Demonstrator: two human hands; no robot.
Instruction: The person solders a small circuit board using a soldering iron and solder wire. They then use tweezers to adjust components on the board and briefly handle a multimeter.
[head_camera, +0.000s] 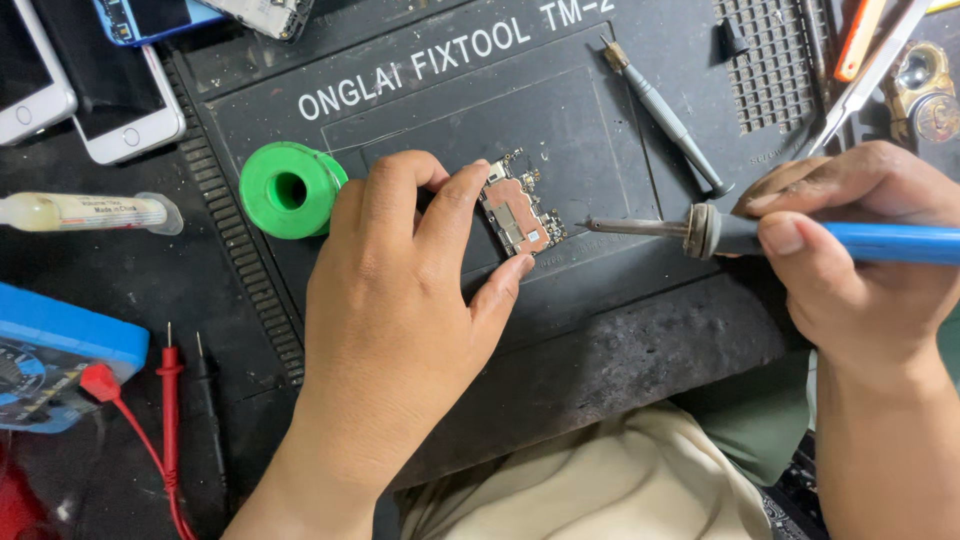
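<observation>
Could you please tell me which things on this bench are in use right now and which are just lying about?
In use:
left hand holding circuit board
right hand holding soldering iron
mat

Lying about:
green spool
screwdriver
syringe
white phones
multimeter
red probe
tweezers

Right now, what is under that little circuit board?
The circuit board is pinched by the left hand above a dark work mat. Its underside is hidden.
</observation>
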